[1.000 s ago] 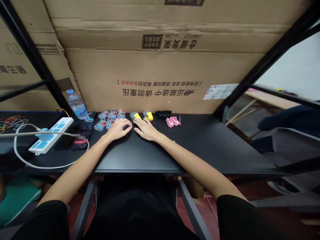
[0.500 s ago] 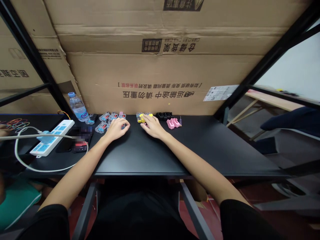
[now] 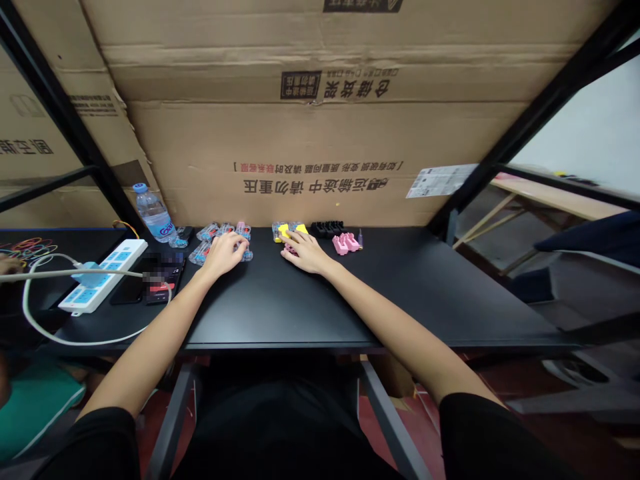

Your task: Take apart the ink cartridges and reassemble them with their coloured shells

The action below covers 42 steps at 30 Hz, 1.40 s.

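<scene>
My left hand (image 3: 223, 255) rests over a cluster of clear plastic pieces with blue and red parts (image 3: 200, 252) at the back left of the desk; its fingers are curved and partly hidden, so a grip cannot be made out. My right hand (image 3: 305, 255) lies over a small pink piece (image 3: 290, 249), its fingers spread. Just beyond those fingers are yellow pieces (image 3: 284, 231) and more clear pieces. To the right sit a black slotted holder (image 3: 327, 229), a pink holder (image 3: 347, 243) and a small dark purple tool (image 3: 360, 238).
A water bottle (image 3: 154, 215), a white power strip (image 3: 105, 277), phones (image 3: 163, 277) and a looping white cable (image 3: 65, 341) are on the left. Cardboard (image 3: 320, 140) stands behind the black desk (image 3: 280, 313). Another person's hand (image 3: 9, 265) shows at the far left.
My left hand has shifted slightly left over the clear pieces. My right hand has stayed almost in place, and the yellow pieces now show apart beyond its fingers. The view has shifted slightly.
</scene>
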### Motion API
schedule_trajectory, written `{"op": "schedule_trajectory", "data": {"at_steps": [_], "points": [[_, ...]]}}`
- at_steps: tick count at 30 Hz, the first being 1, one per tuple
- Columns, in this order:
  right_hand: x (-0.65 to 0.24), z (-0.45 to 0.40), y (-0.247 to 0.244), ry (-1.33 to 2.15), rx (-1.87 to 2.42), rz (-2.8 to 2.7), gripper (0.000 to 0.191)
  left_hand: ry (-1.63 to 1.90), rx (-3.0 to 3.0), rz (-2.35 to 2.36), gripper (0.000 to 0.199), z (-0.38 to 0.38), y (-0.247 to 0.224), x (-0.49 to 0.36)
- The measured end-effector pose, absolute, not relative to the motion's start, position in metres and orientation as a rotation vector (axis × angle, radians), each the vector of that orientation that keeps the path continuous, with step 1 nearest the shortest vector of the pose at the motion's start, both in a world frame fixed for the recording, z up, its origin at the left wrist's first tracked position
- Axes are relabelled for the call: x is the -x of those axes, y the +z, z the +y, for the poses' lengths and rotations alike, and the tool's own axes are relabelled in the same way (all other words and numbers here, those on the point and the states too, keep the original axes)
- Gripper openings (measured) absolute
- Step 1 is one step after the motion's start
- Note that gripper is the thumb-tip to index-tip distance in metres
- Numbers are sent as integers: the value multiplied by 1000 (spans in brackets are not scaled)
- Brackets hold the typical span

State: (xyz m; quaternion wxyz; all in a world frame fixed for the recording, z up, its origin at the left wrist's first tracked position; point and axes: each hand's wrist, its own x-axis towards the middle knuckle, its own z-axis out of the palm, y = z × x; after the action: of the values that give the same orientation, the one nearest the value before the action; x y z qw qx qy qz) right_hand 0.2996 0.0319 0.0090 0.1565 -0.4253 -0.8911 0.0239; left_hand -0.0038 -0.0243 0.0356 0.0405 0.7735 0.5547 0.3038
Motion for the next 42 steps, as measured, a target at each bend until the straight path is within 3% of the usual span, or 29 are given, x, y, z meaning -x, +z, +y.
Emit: {"op": "schedule_trajectory", "data": {"at_steps": [9, 13, 18, 22, 29, 33, 37, 42], "points": [[-307, 36, 7, 42, 1160, -2450, 55, 815, -2366, 1808, 33, -28, 34, 5], [-320, 43, 28, -8, 1161, -2244, 47, 856, -2407, 1661, 25, -29, 28, -1], [-370, 43, 63, -145, 1555, -2094, 34, 835, -2457, 1401, 23, -32, 25, -11], [-400, 40, 72, -3, 1878, -2104, 26, 832, -2470, 1337, 23, -33, 25, -14], [-392, 35, 73, 63, 2046, -2120, 23, 856, -2479, 1329, 23, -32, 23, -12], [-386, 36, 75, 127, 1822, -1965, 22, 921, -2411, 1450, 21, -28, 21, -10], [-357, 28, 68, 576, 1215, -1908, 37, 1017, -2333, 1529, 21, -29, 26, -13], [-296, 2, 50, 1001, 831, -1982, 50, 1160, -2010, 1144, 34, -39, 33, -30]]}}
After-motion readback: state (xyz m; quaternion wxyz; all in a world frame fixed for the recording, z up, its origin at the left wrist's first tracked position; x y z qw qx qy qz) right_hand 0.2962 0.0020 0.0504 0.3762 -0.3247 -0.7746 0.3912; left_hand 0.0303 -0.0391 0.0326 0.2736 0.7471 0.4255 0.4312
